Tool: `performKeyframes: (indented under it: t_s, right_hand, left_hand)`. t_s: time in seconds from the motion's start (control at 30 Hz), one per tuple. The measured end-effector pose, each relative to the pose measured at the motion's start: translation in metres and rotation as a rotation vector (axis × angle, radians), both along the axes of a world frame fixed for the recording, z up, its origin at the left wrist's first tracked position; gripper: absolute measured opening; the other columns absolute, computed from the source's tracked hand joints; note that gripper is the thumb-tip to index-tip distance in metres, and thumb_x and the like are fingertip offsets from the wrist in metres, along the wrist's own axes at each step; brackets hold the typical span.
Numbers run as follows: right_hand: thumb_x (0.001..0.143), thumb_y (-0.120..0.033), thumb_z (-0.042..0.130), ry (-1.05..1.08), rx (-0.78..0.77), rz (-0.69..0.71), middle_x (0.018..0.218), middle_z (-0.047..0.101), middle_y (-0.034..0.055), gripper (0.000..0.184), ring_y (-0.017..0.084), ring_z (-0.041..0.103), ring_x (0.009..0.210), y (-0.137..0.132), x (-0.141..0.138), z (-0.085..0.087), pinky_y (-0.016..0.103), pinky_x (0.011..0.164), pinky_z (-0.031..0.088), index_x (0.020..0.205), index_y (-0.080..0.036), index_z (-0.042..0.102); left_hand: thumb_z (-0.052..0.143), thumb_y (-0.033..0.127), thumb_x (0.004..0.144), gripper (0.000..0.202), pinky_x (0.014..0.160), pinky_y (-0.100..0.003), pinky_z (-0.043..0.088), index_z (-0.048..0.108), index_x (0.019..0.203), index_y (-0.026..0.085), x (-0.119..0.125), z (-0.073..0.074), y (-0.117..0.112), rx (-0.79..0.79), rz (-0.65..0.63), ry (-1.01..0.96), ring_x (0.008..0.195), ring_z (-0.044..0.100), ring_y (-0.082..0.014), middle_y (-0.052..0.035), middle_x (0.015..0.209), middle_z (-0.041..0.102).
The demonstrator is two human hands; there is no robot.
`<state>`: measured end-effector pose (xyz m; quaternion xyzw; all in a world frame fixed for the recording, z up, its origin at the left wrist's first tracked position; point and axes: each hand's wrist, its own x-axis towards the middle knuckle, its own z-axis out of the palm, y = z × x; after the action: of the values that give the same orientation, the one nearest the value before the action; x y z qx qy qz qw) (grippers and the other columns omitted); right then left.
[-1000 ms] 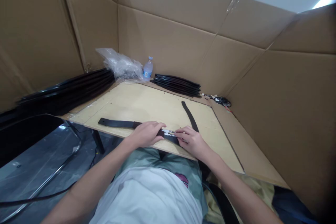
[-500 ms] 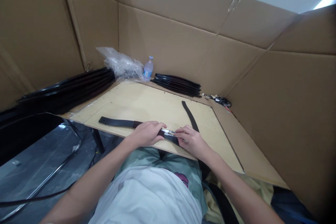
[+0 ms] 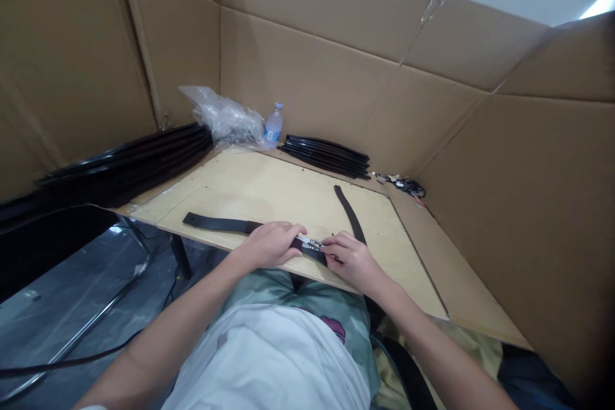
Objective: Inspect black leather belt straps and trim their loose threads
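A black belt [image 3: 217, 223] lies along the front edge of the table, its punched end out to the left. Its other part [image 3: 350, 213] curves away on the right toward the back. My left hand [image 3: 275, 244] is closed around the strap, thumb and fingers near a white piece. Between my hands sits a silver metal buckle [image 3: 312, 244] on the belt. The fingers of my right hand [image 3: 350, 258] pinch at the buckle's right side, over the strap. My fingertips partly hide the buckle and the strap under them.
Stacks of black straps lie at the left [image 3: 129, 160] and at the back [image 3: 327, 156] of the wooden table [image 3: 269, 189]. A clear plastic bag [image 3: 228, 122], a water bottle [image 3: 273, 125] and a tangle of cords [image 3: 408, 186] line the back. Cardboard walls [image 3: 307, 57] surround the table.
The silver buckle shows a little more between my hands, with my right fingertips slightly shifted on it. The view has moved slightly; the belt stays in place.
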<state>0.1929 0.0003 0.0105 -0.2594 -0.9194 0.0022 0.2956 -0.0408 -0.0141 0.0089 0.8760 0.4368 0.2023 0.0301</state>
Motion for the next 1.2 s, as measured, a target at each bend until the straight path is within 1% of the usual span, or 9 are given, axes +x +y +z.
performKeyframes:
  t_s: [0.27,0.4,0.53,0.7,0.9,1.07,1.2]
  right_hand:
    - [0.076,-0.005,0.055,0.0,0.011,0.006,0.088,0.065,0.0079,0.024,0.019,0.058,0.081,0.003,-0.002,0.0,0.034,0.069,0.054,0.09,-0.019,0.066]
    - [0.075,-0.006,0.055,-0.013,-0.007,-0.012,0.089,0.065,0.0074,0.025,0.019,0.059,0.081,0.002,0.002,-0.001,0.034,0.07,0.053,0.093,-0.02,0.065]
    - [0.076,-0.008,0.056,-0.017,0.01,-0.013,0.089,0.066,0.0073,0.023,0.019,0.06,0.079,0.001,0.006,-0.001,0.034,0.069,0.053,0.093,-0.02,0.065]
    - [0.077,-0.009,0.055,-0.037,0.022,-0.003,0.089,0.066,0.0075,0.022,0.019,0.06,0.078,-0.001,0.005,0.003,0.034,0.068,0.053,0.092,-0.021,0.065]
    - [0.076,-0.006,0.054,-0.073,0.01,-0.014,0.088,0.066,0.0076,0.022,0.019,0.06,0.08,-0.004,0.008,0.008,0.033,0.07,0.053,0.091,-0.019,0.064]
    - [0.076,-0.007,0.054,-0.086,0.023,-0.02,0.086,0.065,0.007,0.022,0.02,0.06,0.082,-0.004,0.014,0.008,0.034,0.071,0.053,0.091,-0.02,0.063]
    - [0.076,-0.006,0.053,-0.099,0.029,-0.018,0.087,0.066,0.0071,0.022,0.019,0.06,0.081,-0.004,0.01,0.007,0.033,0.07,0.053,0.091,-0.019,0.062]
  left_hand:
    - [0.05,0.039,0.083,0.035,0.081,-0.032,0.044,0.046,0.113,0.021,0.0,-0.001,0.0,-0.012,-0.004,-0.02,0.096,0.058,-0.0224,-0.0074,0.102,0.063]
    - [0.05,0.04,0.082,0.037,0.081,-0.031,0.044,0.046,0.114,0.021,-0.001,-0.002,0.001,-0.021,-0.008,-0.035,0.097,0.058,-0.0224,-0.0081,0.104,0.062]
    - [0.052,0.039,0.082,0.037,0.081,-0.031,0.043,0.046,0.113,0.02,-0.001,-0.001,0.002,-0.03,-0.027,-0.036,0.097,0.058,-0.0221,-0.0082,0.104,0.062]
    - [0.052,0.04,0.082,0.037,0.079,-0.031,0.043,0.047,0.112,0.02,-0.001,0.0,0.002,-0.029,-0.03,-0.028,0.094,0.059,-0.0223,-0.0079,0.101,0.063]
    - [0.053,0.038,0.081,0.035,0.081,-0.031,0.043,0.048,0.111,0.02,-0.001,-0.002,0.003,-0.022,-0.04,-0.03,0.095,0.058,-0.0218,-0.0073,0.1,0.063]
    - [0.053,0.039,0.081,0.036,0.082,-0.031,0.043,0.049,0.111,0.02,-0.001,-0.003,0.003,-0.029,-0.033,-0.044,0.096,0.058,-0.022,-0.0079,0.101,0.063]
    - [0.052,0.04,0.081,0.036,0.081,-0.032,0.043,0.049,0.111,0.02,-0.002,-0.003,0.003,-0.024,-0.038,-0.043,0.095,0.058,-0.0221,-0.008,0.1,0.063]
